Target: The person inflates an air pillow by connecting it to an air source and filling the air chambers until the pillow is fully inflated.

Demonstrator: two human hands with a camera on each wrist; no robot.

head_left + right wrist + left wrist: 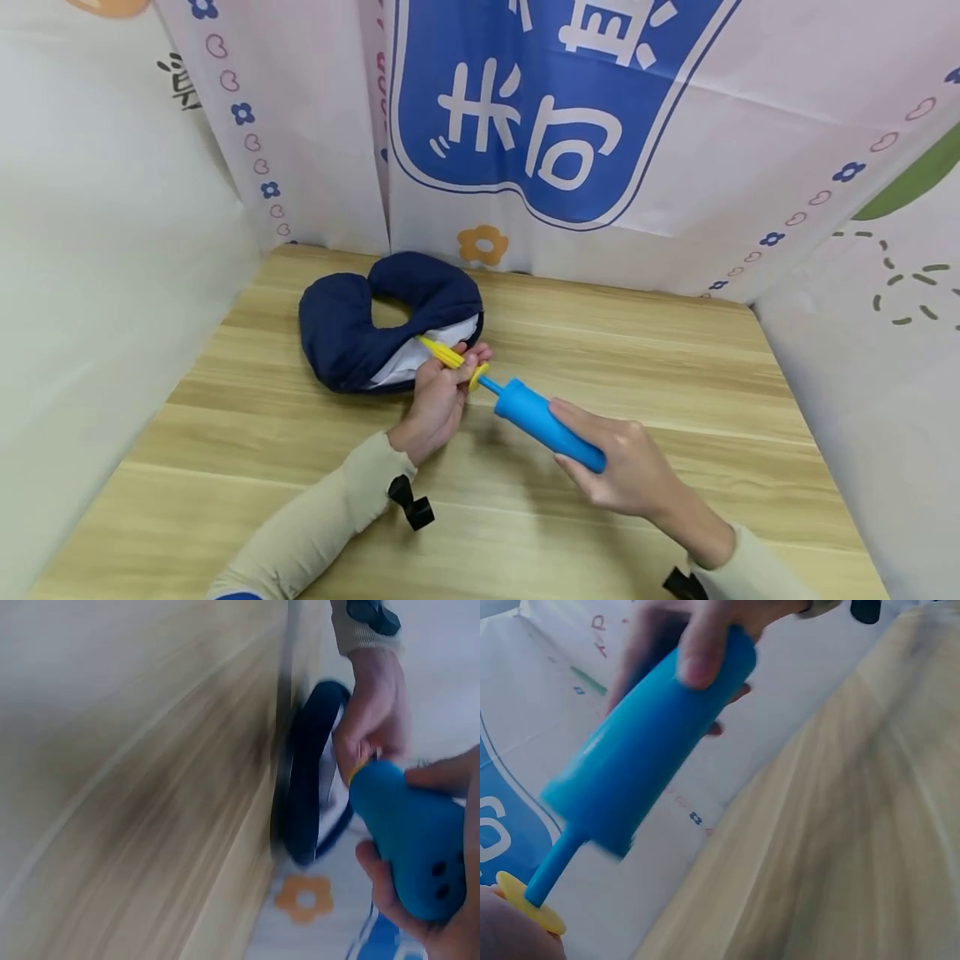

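A hand pump, blue in the body with a yellow nozzle, is held between my two hands. My right hand (622, 467) grips the blue body (543, 421), thumb and fingers round its sides. Behind the yellow flange, my left hand (442, 396) pinches the nozzle (442, 352). A thin blue rod (555, 866) shows between flange and body. The nozzle tip points into the opening of a navy U-shaped neck pillow (341, 333), overlapping its white lining (405, 362) in the head view. In the right wrist view, dark holes mark the end of the blue body.
The pillow lies on a wood-grain table (637, 358), towards its back left. A printed cloth backdrop (675, 208) rises along the far edge, and white sheets (97, 250) stand at the sides. Black camera mounts (411, 502) are strapped at the sleeves.
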